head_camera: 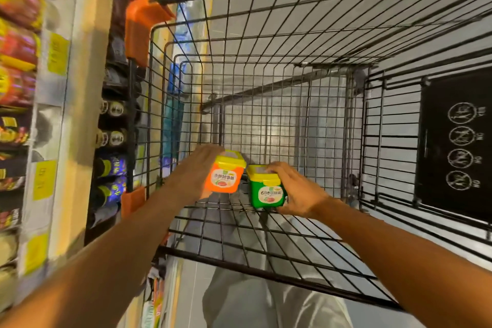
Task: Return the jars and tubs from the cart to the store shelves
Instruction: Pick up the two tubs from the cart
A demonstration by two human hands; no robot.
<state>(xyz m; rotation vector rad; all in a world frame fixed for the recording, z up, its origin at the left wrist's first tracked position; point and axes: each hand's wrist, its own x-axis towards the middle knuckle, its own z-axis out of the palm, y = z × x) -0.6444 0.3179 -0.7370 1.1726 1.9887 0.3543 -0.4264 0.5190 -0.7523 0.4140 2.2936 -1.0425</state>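
Note:
I look down into a black wire cart (266, 80). Two small tubs with yellow lids sit low inside it near the close end. My left hand (194, 176) wraps the left side of the orange tub (225, 178). My right hand (295, 189) grips the green tub (266, 192) from the right, fingers over its lid. The tubs are side by side, almost touching. The store shelves (66, 104) run along the left edge of view.
Packets, cans and dark bottles (111, 138) fill the shelves at left, with yellow price tags (57, 53) on the shelf edges. Orange plastic corners (139, 26) cap the cart's left side. A black sign panel (458, 144) hangs on the cart's right wall. Grey floor lies beyond.

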